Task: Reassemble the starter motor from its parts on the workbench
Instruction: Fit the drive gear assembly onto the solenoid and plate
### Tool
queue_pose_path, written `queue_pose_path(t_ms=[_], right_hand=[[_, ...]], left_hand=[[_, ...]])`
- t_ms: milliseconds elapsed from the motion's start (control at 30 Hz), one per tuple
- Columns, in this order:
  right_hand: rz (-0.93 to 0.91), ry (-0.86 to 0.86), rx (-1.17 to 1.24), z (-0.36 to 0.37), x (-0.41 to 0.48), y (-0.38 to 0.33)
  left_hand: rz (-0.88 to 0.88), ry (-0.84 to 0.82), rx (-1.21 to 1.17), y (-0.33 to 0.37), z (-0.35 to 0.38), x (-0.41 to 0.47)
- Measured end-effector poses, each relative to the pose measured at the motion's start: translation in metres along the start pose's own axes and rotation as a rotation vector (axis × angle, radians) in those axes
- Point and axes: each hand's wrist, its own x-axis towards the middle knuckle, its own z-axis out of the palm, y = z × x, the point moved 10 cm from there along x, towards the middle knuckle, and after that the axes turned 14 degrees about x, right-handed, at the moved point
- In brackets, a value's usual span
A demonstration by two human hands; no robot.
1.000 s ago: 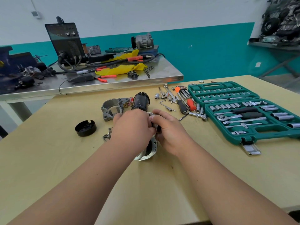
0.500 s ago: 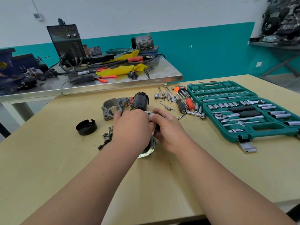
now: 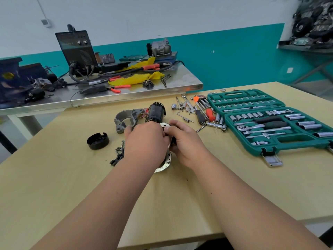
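Note:
Both hands meet over a shiny metal starter end plate (image 3: 164, 166) in the middle of the wooden workbench (image 3: 234, 186). My left hand (image 3: 146, 143) curls over the plate and hides most of it. My right hand (image 3: 183, 143) grips a dark part against the plate's right side. Just behind the hands stands the black cylindrical motor body (image 3: 155, 112). A grey cast housing (image 3: 126, 120) lies left of it. A black round cap (image 3: 97, 141) sits further left, and small dark loose parts (image 3: 118, 156) lie by my left wrist.
An open green socket set case (image 3: 270, 120) fills the right side. Loose sockets, hex keys and screwdrivers (image 3: 200, 112) lie between it and the motor body. A steel table (image 3: 108, 94) behind carries a welder, cables and yellow rags.
The view has shifted slightly. Both hands stay together on the end plate, with only small finger movements. The loose parts by the left wrist are more exposed.

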Motion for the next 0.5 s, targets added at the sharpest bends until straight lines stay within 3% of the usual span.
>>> queue_pose_path(t_ms=[333,500], right_hand=[[0.008,0.012,0.036,-0.003,0.000,0.000],[-0.002,0.004,0.028,-0.004,0.003,0.000]], left_hand=[[0.052,0.049,0.099,0.013,0.001,-0.002],[0.034,0.057,-0.052,0.006,0.001,-0.002]])
